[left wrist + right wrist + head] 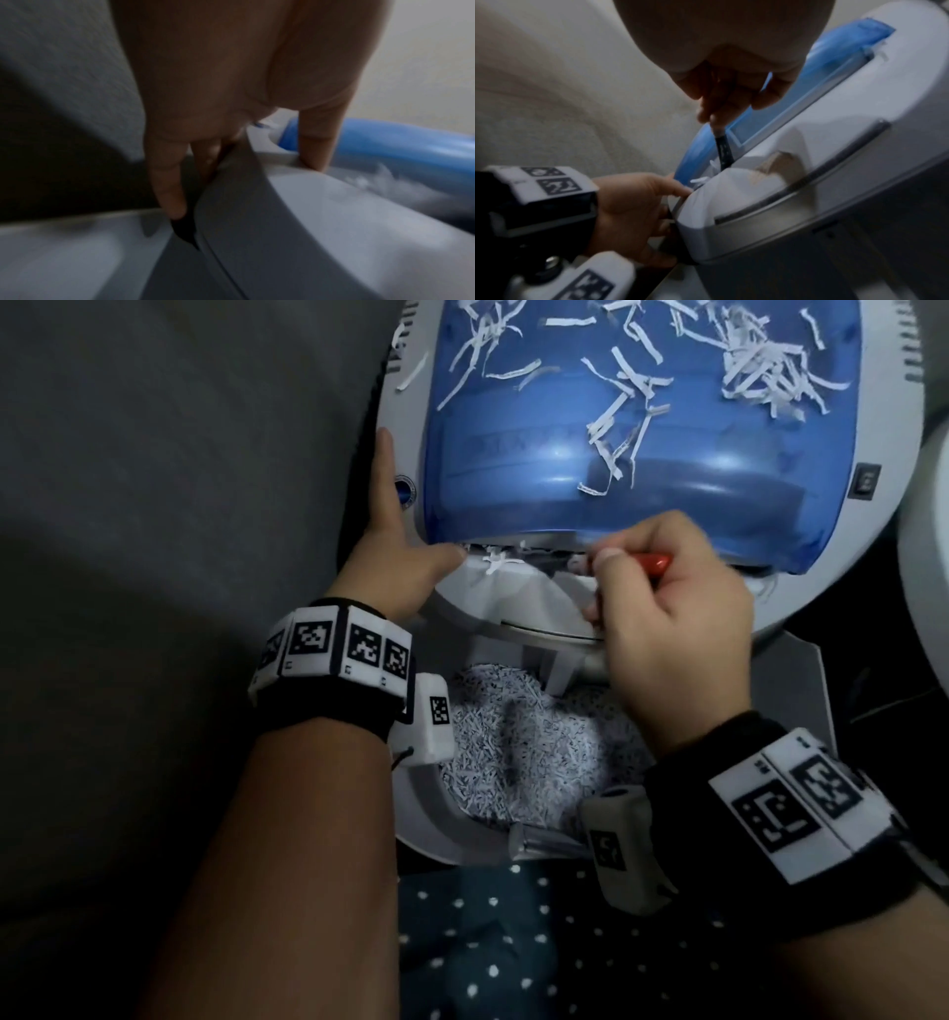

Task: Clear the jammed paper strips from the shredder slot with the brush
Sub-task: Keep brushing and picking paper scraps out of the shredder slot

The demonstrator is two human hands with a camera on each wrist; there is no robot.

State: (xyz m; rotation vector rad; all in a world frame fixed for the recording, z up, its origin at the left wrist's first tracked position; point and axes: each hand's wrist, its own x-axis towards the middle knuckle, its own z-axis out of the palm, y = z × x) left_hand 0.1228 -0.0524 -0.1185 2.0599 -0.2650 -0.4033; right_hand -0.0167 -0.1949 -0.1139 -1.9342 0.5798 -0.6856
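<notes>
The shredder (513,603), a grey-white unit with a translucent blue cover (642,469), sits on its bin with the paper slot (518,554) running along the near edge of the blue cover. Short white jammed strips (495,557) poke out of the slot toward its left end, just beside the left thumb. The right hand (672,608) has its fingers curled round a brush (652,563) with an orange-red handle, held like a pen; in the right wrist view the dark bristle end (723,150) points down into the slot, next to a few white strips (700,179) sticking up there. The left hand (390,541) lies flat and spread against the shredder's left side, fingers straight, thumb tip resting at the left end of the slot; the left wrist view shows the fingers (167,182) pressed along the grey edge of the housing and the thumb on the rim by the blue cover, gripping nothing. Loose white paper strips (744,372) lie scattered across the top of the blue cover. Below the shredder head, the open bin (426,819) holds a heap of fine shredded paper (524,752). A black rocker switch (865,481) sits on the housing at the right of the cover. Dark fabric with white dots (513,942) shows below the bin.
</notes>
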